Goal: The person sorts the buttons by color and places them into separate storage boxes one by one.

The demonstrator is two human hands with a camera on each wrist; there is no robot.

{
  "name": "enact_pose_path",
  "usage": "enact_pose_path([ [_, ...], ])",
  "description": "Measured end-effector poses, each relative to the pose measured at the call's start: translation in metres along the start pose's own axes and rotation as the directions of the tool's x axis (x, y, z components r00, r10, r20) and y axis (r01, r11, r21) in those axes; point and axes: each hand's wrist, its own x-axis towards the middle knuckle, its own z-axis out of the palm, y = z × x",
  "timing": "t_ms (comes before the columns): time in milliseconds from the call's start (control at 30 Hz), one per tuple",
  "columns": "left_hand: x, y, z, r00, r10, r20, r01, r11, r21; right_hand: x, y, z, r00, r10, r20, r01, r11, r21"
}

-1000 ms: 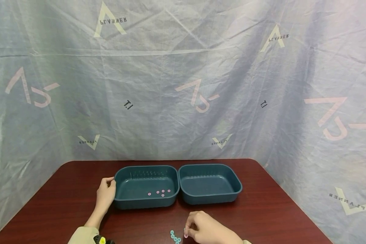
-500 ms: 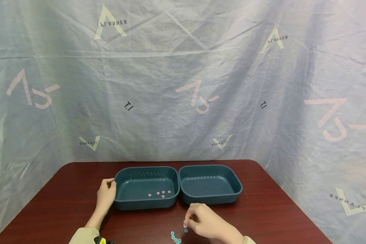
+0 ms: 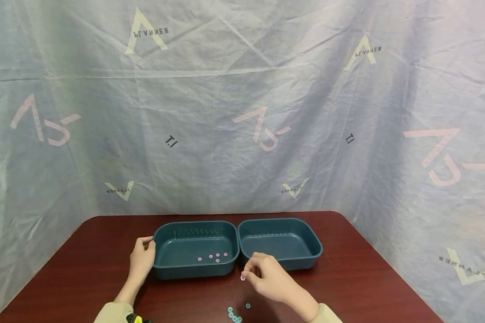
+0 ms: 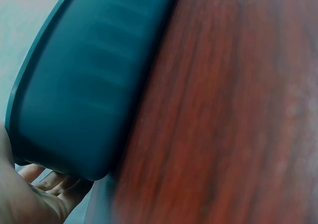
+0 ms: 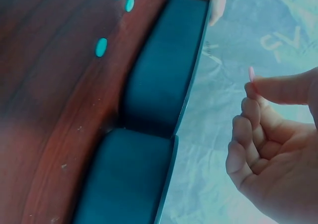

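Note:
In the head view my right hand pinches a small pink button between thumb and fingertips, above the table just in front of the two bins. The right wrist view shows this pink button on edge at the thumb tip. My left hand grips the left end of the left teal bin, thumb at the rim and fingers around the corner. Several pink buttons lie on that bin's floor. On the table near the front are a cluster of turquoise buttons and one lone turquoise button.
A second teal bin stands against the right end of the left one, with no buttons visible inside. Both are on a dark red wooden table. A grey printed cloth hangs behind and at the sides.
My right hand has lifted the pink button and carried it away from me toward the bins, uncovering the lone turquoise button. The left hand keeps its grip on the left bin.

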Motion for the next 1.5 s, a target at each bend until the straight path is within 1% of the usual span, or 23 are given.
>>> enact_pose_path([
  [233,0.000,0.000,0.000,1.000,0.016,-0.002,-0.016,1.000,-0.001,0.012,-0.001,-0.001,0.998,0.045,-0.037,-0.044,0.999,0.027],
  [367,-0.001,0.000,0.000,1.000,0.019,-0.008,-0.019,1.000,-0.004,0.020,0.001,0.000,0.997,0.054,-0.062,-0.054,0.998,0.015],
  [733,-0.002,0.001,-0.002,0.999,0.030,-0.019,-0.030,0.999,-0.015,0.040,0.011,0.011,0.988,0.026,-0.151,-0.030,0.999,-0.024],
  [1033,-0.003,0.001,-0.001,0.999,0.027,-0.023,-0.028,1.000,-0.011,0.049,0.017,0.019,0.986,0.037,-0.161,-0.040,0.999,-0.015],
  [1267,-0.002,0.000,0.000,0.999,0.024,-0.027,-0.024,1.000,-0.001,0.054,0.017,0.024,0.984,0.029,-0.177,-0.031,0.999,-0.009],
  [1500,-0.001,-0.001,0.001,0.999,0.028,-0.039,-0.028,1.000,-0.001,0.060,0.016,0.029,0.982,0.039,-0.185,-0.041,0.999,-0.007],
])
